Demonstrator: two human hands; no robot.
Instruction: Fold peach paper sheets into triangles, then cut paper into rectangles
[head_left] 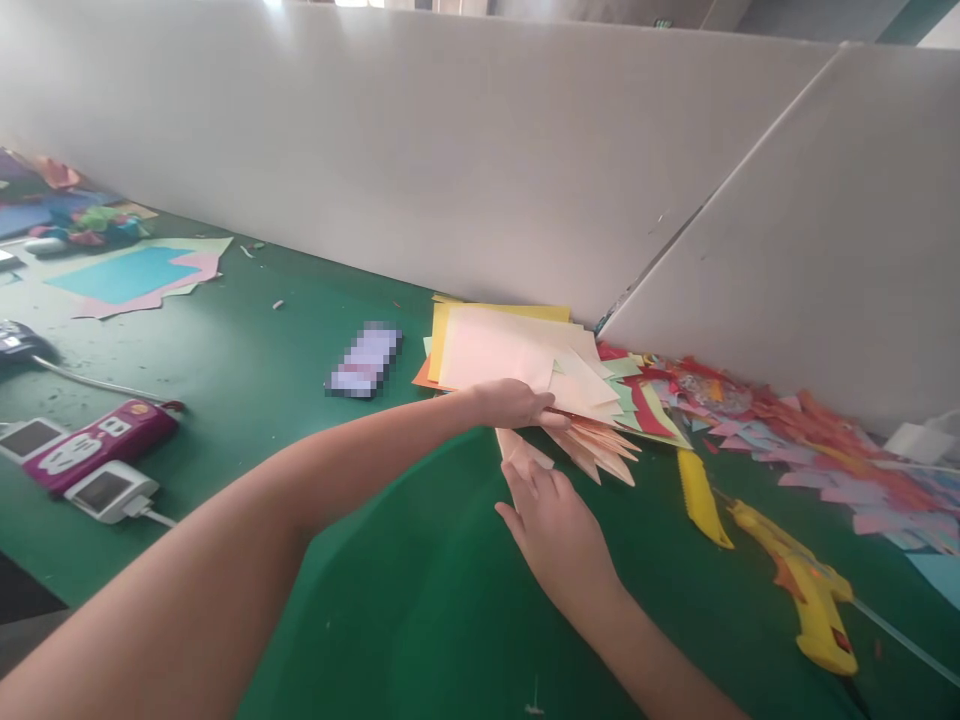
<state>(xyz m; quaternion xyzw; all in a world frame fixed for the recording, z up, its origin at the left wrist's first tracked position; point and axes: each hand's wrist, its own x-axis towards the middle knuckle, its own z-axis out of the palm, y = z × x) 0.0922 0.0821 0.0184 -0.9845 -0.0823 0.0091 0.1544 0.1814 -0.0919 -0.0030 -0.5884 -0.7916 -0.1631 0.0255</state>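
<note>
A stack of coloured paper sheets (502, 345), pale pink on top with yellow and orange beneath, lies on the green table (420, 590) against the white partition. My left hand (517, 403) reaches across and grips the near edge of the top sheets. Just below it, my right hand (555, 525) has its fingers stretched out flat, fingertips touching a pale peach sheet (517, 447) that sticks out from under the stack.
A yellow glue gun (806, 590) and a yellow serrated strip (701, 497) lie at the right, beside paper scraps (810, 440). A phone (365, 360) lies left of the stack. A purple case (101, 443), chargers and cables sit at the left edge. More paper (135, 275) lies far left.
</note>
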